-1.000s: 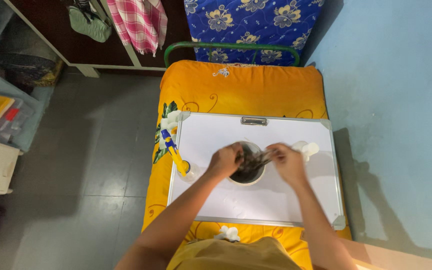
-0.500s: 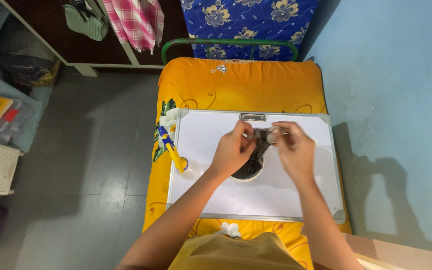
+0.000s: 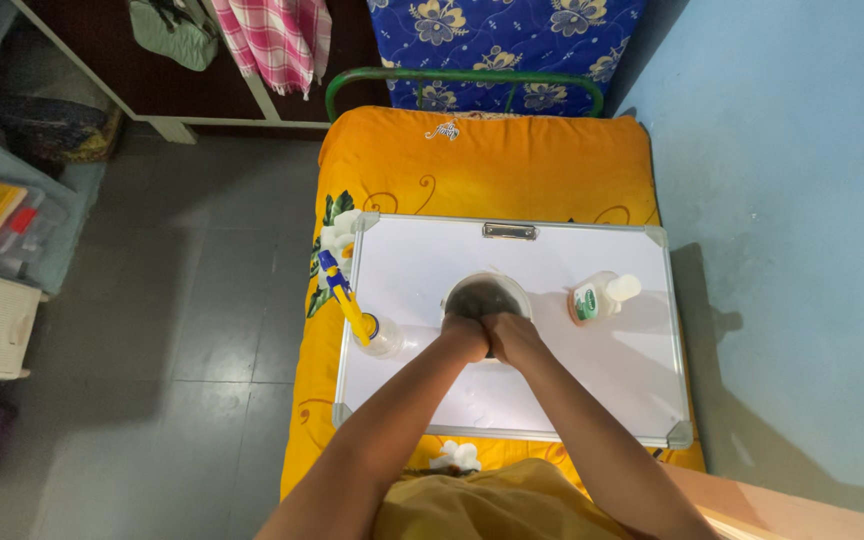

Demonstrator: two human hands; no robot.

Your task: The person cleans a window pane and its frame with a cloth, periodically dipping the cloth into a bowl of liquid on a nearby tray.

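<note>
1. I see my left hand (image 3: pixel 465 338) and right hand (image 3: pixel 514 337) pressed together, knuckle against knuckle, at the near rim of a round bowl (image 3: pixel 485 295). Both are curled closed; whether they pinch anything between them I cannot tell, since the fingers are tucked under and hidden.
2. The bowl sits near the middle of a white board (image 3: pixel 552 390), just past my hands at 12 o'clock. Its inside looks dark; I cannot make out what fills it.
3. At 3 o'clock from the bowl, a small clear bottle (image 3: pixel 602 297) with a green label and a white cap lies on its side on the board, near the bowl but apart from it.
4. At 9 o'clock from the bowl lies a yellow and blue tool (image 3: pixel 342 295), its lower end touching a small clear container (image 3: pixel 385 337) at about 8 o'clock. My left hand is just beside that container, not touching it.
5. The board has grey corner caps and a metal clip (image 3: pixel 510 231) at its far edge, at 12 o'clock. It rests on an orange bedsheet (image 3: pixel 482 160) with flower prints.
6. Beyond the sheet, at 12 o'clock, stand a green metal rail (image 3: pixel 462 77) and a blue flowered cloth (image 3: pixel 502 35).
7. A grey tiled floor (image 3: pixel 192 300) lies at 9 o'clock, a pale blue wall (image 3: pixel 802 200) at 3 o'clock.
</note>
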